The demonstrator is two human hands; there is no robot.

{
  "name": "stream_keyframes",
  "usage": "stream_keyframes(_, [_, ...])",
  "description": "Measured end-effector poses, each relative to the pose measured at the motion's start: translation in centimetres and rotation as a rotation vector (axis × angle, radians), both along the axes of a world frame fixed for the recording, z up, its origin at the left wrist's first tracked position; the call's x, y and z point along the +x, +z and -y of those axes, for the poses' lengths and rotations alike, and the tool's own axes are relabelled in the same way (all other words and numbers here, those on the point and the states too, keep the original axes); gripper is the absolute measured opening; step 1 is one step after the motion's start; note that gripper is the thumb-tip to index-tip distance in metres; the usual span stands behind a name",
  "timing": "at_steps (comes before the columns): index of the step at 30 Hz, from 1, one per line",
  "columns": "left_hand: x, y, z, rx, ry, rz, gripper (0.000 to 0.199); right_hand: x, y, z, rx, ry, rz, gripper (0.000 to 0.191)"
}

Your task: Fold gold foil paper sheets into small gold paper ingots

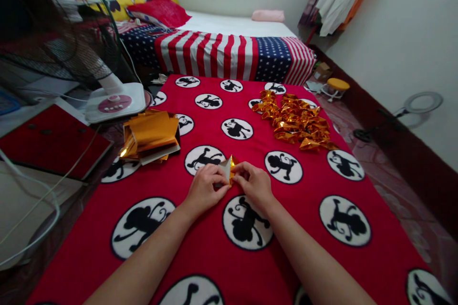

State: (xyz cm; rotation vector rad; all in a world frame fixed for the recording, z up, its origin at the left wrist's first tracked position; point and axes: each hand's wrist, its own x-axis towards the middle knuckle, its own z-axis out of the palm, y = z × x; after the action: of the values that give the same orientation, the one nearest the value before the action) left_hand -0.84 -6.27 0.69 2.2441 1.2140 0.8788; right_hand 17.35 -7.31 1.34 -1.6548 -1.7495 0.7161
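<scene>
Between my two hands, at the middle of the red cloth, is a small sheet of gold foil paper, partly folded, with its pale underside facing left and shiny gold on the right. My left hand pinches its left side. My right hand pinches the gold right side, thumb and forefinger together. To the left lies a stack of flat gold foil paper. Folded gold foil pieces are heaped at the far right of the cloth.
A red cloth with monkey prints covers the table. At the left stand a fan and a dark red panel. Beyond is a bed; a yellow stool and a ring light stand on the right.
</scene>
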Motion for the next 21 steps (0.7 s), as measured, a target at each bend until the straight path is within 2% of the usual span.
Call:
stream_keyframes(5, [0.0,0.0,0.0,0.001,-0.005,-0.005,0.009,-0.6,-0.3,0.4,0.051,-0.067,0.038,0.009])
stream_keyframes(15, [0.0,0.2,0.1,0.018,0.003,0.004,0.011,-1.1,-0.1,0.7,0.115,-0.102,0.111,0.003])
stream_keyframes(21, [0.9,0.3,0.5,-0.006,0.118,0.002,0.019,-1.1,-0.3,0.9,0.126,-0.128,0.087,0.003])
